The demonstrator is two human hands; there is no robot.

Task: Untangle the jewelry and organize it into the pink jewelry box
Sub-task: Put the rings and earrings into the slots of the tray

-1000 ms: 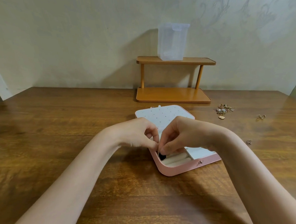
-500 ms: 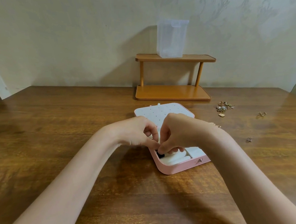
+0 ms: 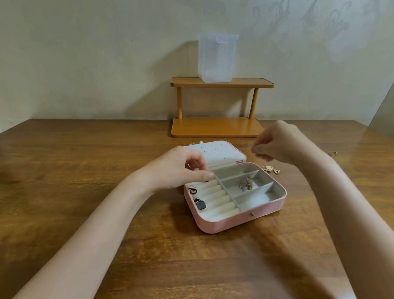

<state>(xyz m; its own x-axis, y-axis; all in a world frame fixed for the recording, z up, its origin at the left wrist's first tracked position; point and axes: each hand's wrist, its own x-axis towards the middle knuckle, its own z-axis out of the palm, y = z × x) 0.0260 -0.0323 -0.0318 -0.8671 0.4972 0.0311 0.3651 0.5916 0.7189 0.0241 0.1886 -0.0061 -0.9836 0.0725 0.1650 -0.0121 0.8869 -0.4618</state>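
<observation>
Over the open pink jewelry box on the bench, your left hand curled at the ring rolls, grip contents unclear, right hand raised, blurred, fingers curled, hold unclear.

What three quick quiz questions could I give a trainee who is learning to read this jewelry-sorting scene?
1. True or false: the pink jewelry box has its lid shut.
2. Which part of the box holds the silver jewelry? A) the ring rolls B) the middle compartment on the right C) the lid
3. Fill in: the clear plastic container stands on the top of the wooden ____.

Key: 1. False, the lid lies open. 2. B. 3. shelf.
</observation>
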